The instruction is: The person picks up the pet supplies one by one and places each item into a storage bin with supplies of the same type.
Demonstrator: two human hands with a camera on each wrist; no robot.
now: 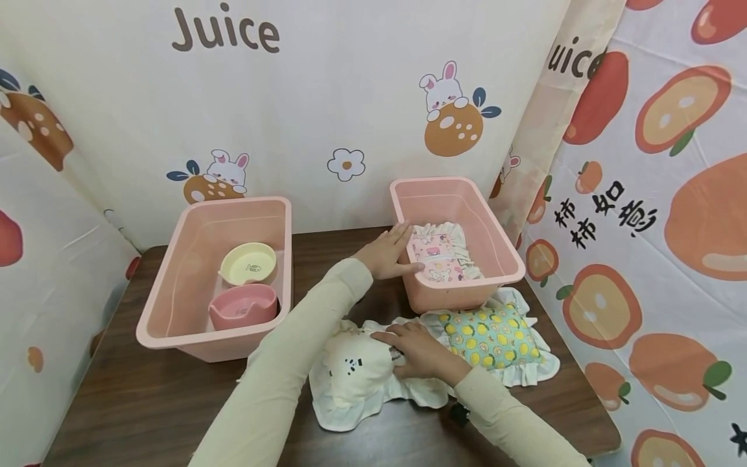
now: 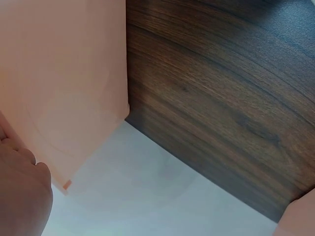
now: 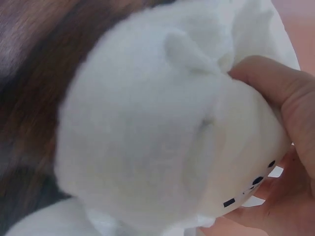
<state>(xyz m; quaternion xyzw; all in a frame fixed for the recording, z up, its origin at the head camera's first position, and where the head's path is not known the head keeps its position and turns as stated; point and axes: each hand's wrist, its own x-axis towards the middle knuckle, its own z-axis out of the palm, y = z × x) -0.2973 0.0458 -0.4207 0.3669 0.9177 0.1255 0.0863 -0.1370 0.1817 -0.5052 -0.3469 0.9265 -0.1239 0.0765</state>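
Cream fabric sleeves (image 1: 286,363) lay nearest. At six o'clock, the right hand (image 1: 419,351) gripped a white fabric plush (image 1: 349,373) with black facial marks. At three, the left hand (image 1: 385,253) touched a rectangular pink plastic bin (image 1: 446,297); its finger grip was unverifiable.

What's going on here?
A person's right hand holds a white plush; can't tell if it's lifted. The left hand touches the right bin, which has a pink pillow in it. A lemon pillow lies in front of that bin. The left bin holds a yellow bowl and a pink bowl.
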